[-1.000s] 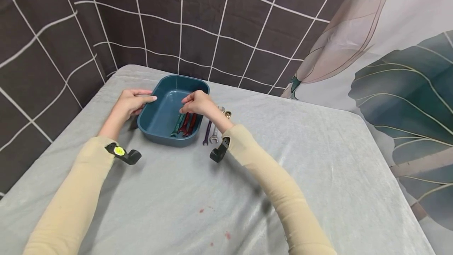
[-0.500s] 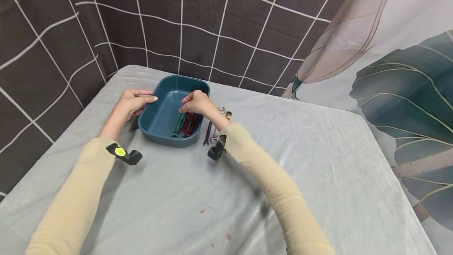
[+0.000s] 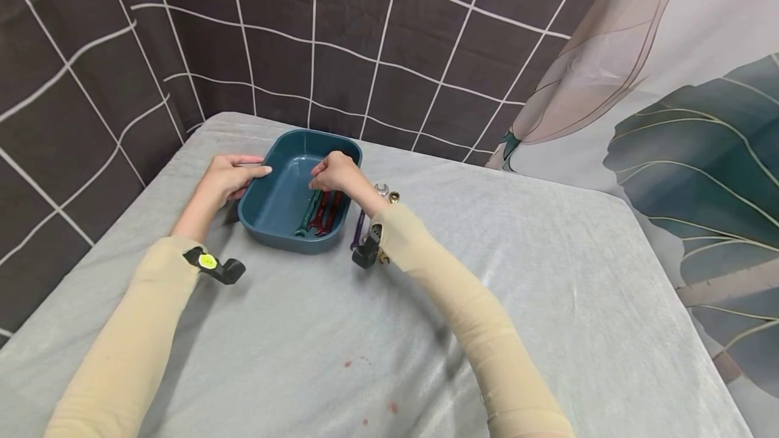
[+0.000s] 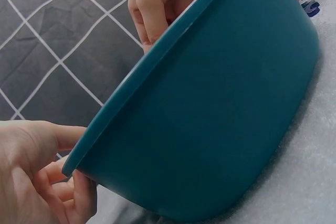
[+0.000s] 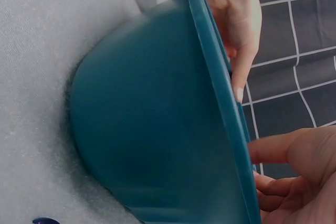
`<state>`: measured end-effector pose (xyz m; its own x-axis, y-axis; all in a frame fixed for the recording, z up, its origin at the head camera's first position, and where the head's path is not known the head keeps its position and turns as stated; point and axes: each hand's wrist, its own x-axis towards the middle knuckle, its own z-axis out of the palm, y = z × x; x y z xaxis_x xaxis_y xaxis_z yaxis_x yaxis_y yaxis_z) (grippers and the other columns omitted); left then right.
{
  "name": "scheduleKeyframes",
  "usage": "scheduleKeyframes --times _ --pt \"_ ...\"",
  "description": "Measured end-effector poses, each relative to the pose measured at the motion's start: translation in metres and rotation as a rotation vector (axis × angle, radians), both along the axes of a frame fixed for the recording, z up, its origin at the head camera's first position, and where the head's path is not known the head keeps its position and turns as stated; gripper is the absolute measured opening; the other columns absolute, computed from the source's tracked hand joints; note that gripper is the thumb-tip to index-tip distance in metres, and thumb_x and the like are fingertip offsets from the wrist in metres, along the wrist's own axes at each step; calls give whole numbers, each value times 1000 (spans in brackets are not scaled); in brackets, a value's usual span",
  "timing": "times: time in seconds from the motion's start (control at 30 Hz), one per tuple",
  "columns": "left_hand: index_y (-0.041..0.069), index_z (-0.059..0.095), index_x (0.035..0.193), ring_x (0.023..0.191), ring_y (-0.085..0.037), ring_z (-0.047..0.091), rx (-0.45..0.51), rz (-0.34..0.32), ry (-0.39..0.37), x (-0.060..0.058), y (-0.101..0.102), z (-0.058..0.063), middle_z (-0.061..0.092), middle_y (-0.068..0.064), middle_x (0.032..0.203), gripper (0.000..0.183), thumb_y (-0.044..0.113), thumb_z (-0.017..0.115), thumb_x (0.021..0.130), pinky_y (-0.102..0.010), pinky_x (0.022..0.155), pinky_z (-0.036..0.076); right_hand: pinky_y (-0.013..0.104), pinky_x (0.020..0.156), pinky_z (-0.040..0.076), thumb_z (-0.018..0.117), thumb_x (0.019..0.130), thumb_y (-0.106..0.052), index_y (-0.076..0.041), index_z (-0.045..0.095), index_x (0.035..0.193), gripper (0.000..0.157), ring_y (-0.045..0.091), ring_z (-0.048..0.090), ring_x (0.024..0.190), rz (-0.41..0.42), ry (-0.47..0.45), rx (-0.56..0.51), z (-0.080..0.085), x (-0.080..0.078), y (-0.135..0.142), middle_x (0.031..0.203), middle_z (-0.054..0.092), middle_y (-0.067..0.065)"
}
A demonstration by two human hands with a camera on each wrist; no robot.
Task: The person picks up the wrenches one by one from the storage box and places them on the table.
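Note:
A blue plastic tub (image 3: 258, 208) stands on the table. My left hand (image 3: 225, 178) grips its left rim, thumb over the edge and fingers below it, as the left wrist view shows. My right hand (image 3: 336, 173) reaches over the right side into the tub with bent fingers. Its fingertips are hidden behind the rim in the right wrist view, so I cannot tell whether they hold anything. Just below that hand lie a green wrench (image 3: 305, 217) and dark red wrenches (image 3: 318, 220), side by side in the tub, their upper ends partly covered.
Right of the tub, partly under my right wrist, lie a purple wrench (image 3: 359, 227), a silver wrench (image 3: 381, 189) and a gold wrench (image 3: 394, 197). A grey cloth covers the table (image 3: 292, 330). A dark gridded curtain (image 3: 341, 39) hangs behind.
My right wrist has turned and its camera has shifted slightly left, covering more of the silver wrench. The left hand still grips the tub, which stays in place.

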<state>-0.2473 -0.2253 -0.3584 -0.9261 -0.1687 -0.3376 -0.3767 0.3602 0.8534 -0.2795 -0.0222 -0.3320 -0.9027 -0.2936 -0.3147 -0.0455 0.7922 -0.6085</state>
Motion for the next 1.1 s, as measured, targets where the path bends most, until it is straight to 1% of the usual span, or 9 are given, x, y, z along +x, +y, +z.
scheduleKeyframes --times 0.1,0.17,0.2,0.3,0.4,0.57,0.7,0.8,1.1 --pt "10 52 138 55 2 45 -4 1 2 0 0 0 45 17 57 57 33 68 88 -17 52 43 23 74 51 70 87 -15 -9 71 103 17 14 65 79 17 16 31 -2 -3 -1 93 72 5" --pt "10 52 138 55 2 45 -6 1 2 0 0 0 45 18 57 58 34 68 88 -17 53 42 22 66 47 67 88 -14 -10 71 90 6 11 59 71 26 38 70 -4 -5 -3 86 69 2" --pt "10 52 138 55 2 44 -5 1 3 0 1 0 45 17 57 58 33 68 88 -17 53 42 22 62 44 65 88 -13 -11 69 81 8 10 54 66 29 47 96 -5 -5 -4 80 66 0" --pt "9 52 138 55 2 44 -3 -1 5 1 1 1 44 17 57 57 33 68 88 -17 52 42 22 51 33 59 88 -11 -13 52 58 30 11 39 53 37 65 155 -7 -6 -7 62 50 -3" --pt "9 52 138 54 2 43 -1 -3 7 1 0 1 44 17 56 57 32 68 88 -16 52 42 23 46 30 59 88 -10 -13 40 52 41 12 35 47 41 59 188 -8 -5 -10 51 39 -2" --pt "9 52 138 56 2 44 1 0 3 2 0 1 45 18 58 57 31 68 88 -16 53 43 23 48 37 67 86 -16 -12 42 59 36 13 44 51 36 44 237 -7 -3 -13 56 41 -2" --pt "9 52 138 57 2 44 5 1 3 2 0 1 45 18 58 57 31 68 88 -17 54 43 23 52 40 70 84 -19 -8 55 82 19 15 51 60 39 39 268 -8 -2 -14 71 49 2" --pt "9 52 138 56 2 44 2 2 4 2 0 1 45 18 58 57 32 68 88 -17 53 42 23 54 41 71 84 -19 -6 59 97 22 16 53 66 42 39 280 -8 -2 -14 79 52 4" --pt "10 52 138 56 2 44 -7 7 -1 1 1 1 44 17 58 57 33 68 88 -17 53 42 22 51 41 70 82 -14 -7 59 90 15 16 53 62 10 40 300 -10 -2 -17 76 53 4"
